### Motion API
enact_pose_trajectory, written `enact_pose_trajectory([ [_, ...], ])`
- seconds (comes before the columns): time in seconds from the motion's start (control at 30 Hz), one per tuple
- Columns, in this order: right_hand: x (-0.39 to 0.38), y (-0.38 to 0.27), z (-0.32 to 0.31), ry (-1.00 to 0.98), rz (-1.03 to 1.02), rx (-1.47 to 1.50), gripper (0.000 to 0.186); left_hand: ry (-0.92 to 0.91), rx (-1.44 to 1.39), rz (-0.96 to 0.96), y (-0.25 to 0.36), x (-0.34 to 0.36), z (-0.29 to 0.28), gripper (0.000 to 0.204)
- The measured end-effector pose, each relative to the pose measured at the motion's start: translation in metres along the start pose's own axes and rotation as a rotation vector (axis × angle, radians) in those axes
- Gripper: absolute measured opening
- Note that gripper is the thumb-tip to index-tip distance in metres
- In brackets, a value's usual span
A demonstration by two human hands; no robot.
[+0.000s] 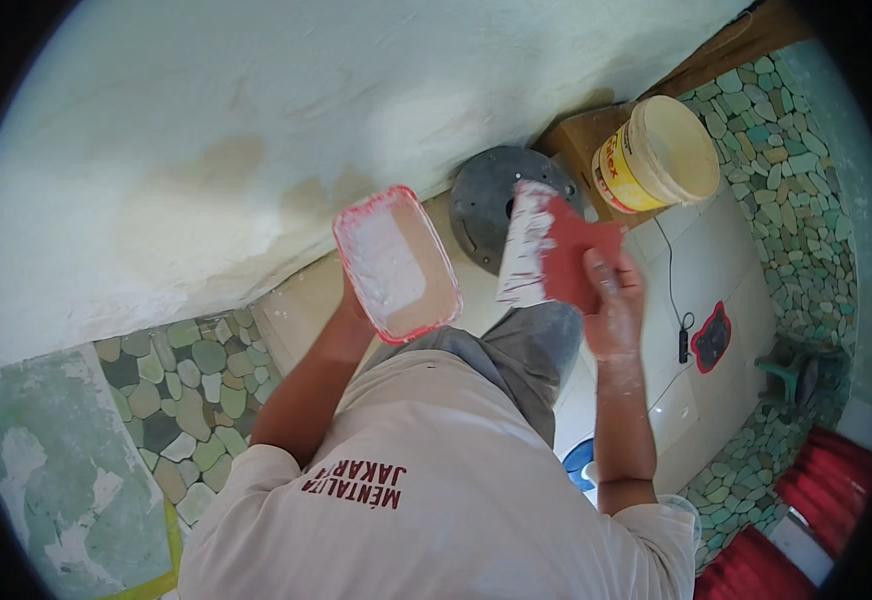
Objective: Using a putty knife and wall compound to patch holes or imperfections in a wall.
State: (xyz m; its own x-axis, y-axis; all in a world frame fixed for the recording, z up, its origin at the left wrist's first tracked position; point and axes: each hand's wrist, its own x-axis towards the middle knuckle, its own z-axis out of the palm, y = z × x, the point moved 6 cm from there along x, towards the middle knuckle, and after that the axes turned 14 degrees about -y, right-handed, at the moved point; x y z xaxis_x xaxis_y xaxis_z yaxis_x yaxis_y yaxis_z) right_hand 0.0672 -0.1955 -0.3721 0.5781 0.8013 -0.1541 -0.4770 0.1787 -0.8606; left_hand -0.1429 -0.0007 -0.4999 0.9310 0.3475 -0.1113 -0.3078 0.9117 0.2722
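Observation:
My left hand (354, 300) supports a rectangular red-rimmed plastic tub (396, 265) from its left side; most of the fingers are hidden behind it. White paste coats the tub's inner wall and lies inside. In my right hand (616, 305) is a red putty spreader (568, 255), gripped at its narrower end, thumb on top. Its wide edge, smeared thickly with white paste, faces the tub across a gap. White residue marks my right hand and forearm. Neither the tub nor the spreader touches the wall (256, 120) ahead, which is pale with damp-looking brownish patches.
A dark round disc (496, 205) lies near the wall's foot. Beside it, a yellow-and-white bucket (671, 150) stands by a brown box (581, 150). A cable with a black plug-like piece (684, 345), a red-edged dark mat (712, 338) and a green stool (791, 375) are to the right.

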Motion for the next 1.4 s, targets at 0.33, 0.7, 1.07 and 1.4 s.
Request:
enact_pose_trajectory([
  [0.33, -0.126, 0.069, 0.099, -0.165, 0.020, -0.044, 0.028, -0.225, 0.229, 0.136, -0.033, -0.127, 0.037, 0.053],
  [0.7, -0.241, 0.069, 0.135, -0.264, -0.084, -0.461, 0.025, -0.513, 0.136, 0.205, -0.069, -0.218, 0.112, 0.057],
  [1.07, -0.323, 0.061, 0.157, -0.154, -0.207, -1.040, 0.021, -0.252, -0.086, -0.040, -0.128, -0.252, 0.087, 0.070],
  [1.4, -0.279, 0.088, 0.187, -0.094, -0.073, -0.713, 0.023, -0.204, 0.063, -0.020, -0.083, -0.217, 0.069, 0.065],
])
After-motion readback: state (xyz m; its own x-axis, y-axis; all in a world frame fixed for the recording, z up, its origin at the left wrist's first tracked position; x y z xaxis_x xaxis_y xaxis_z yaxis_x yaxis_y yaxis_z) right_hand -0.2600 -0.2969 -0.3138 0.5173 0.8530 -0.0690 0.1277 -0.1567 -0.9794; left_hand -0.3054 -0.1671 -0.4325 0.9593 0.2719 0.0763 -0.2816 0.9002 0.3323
